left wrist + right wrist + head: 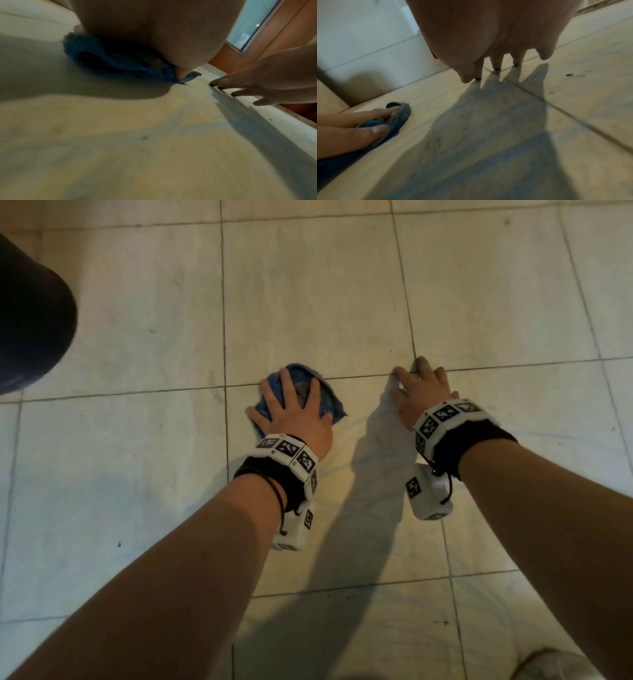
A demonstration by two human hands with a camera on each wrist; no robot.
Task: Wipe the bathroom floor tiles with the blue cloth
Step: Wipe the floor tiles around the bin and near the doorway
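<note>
A crumpled blue cloth lies on the pale floor tiles, on a grout line. My left hand presses down on it with fingers spread and straight, covering most of it. In the left wrist view the cloth bulges out from under the left palm. My right hand is to the right of the cloth and apart from it. Its spread fingertips touch the bare floor at a grout crossing, and it holds nothing. The right wrist view shows the cloth under the left fingers.
A dark rounded shape stands at the far left. Something pale shows at the bottom right corner. A wooden door frame with glass rises beyond the right hand. A white tiled wall meets the floor behind the cloth.
</note>
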